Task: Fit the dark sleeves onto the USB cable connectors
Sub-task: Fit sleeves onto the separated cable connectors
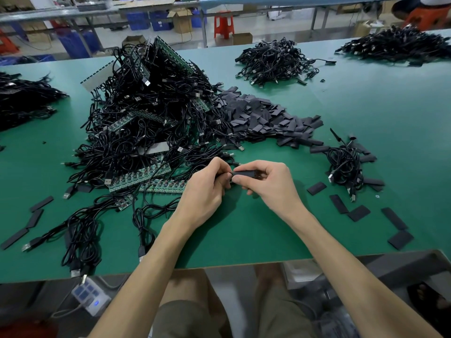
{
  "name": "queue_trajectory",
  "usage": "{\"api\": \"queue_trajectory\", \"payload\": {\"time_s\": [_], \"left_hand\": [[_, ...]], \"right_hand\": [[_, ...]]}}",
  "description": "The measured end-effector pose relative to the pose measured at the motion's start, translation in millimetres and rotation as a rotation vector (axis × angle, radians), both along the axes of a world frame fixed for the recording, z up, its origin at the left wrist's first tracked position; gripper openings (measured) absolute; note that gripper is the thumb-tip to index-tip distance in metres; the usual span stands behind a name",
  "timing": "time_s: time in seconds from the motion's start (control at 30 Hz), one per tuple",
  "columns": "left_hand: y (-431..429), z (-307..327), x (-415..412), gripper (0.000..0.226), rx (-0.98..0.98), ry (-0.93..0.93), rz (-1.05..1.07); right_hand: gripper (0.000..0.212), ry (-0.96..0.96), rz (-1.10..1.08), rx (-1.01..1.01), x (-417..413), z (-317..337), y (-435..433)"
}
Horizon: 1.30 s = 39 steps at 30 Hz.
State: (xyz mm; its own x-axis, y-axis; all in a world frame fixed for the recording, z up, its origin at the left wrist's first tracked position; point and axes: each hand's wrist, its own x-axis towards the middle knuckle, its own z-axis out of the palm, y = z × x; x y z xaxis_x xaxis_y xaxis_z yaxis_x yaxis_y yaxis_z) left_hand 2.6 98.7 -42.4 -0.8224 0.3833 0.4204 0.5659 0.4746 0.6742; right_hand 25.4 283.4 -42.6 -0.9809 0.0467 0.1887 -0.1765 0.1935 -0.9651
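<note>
My right hand (271, 184) pinches a dark flat sleeve (245, 173) just above the green table (244, 230). My left hand (207, 189) meets it from the left, its fingers closed on a cable end; the connector itself is hidden by my fingers. A big tangle of black USB cables with green circuit strips (146, 123) lies behind my left hand. A heap of loose dark sleeves (266, 118) lies behind my hands. A smaller bundle of cables (344, 164) sits to the right.
Loose sleeves (341, 203) lie scattered at the right front, and others (34, 218) at the left front. More cable heaps (273, 59) sit at the far side and at the left edge (22, 98). A power strip (90, 296) hangs below the table's front edge.
</note>
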Motion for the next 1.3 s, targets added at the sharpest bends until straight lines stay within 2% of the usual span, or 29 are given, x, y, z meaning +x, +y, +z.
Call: {"api": "queue_trajectory", "payload": {"time_s": [1.03,1.3], "left_hand": [[-0.8,1.8,-3.0,0.031,0.013,0.082,-0.005],[-1.4,2.4,-1.6,0.026,0.037,0.051,-0.005]], "right_hand": [[0.015,0.010,0.008,-0.016,0.5,0.4,2.9],[0.015,0.006,-0.002,-0.003,-0.4,-0.8,0.8]]}}
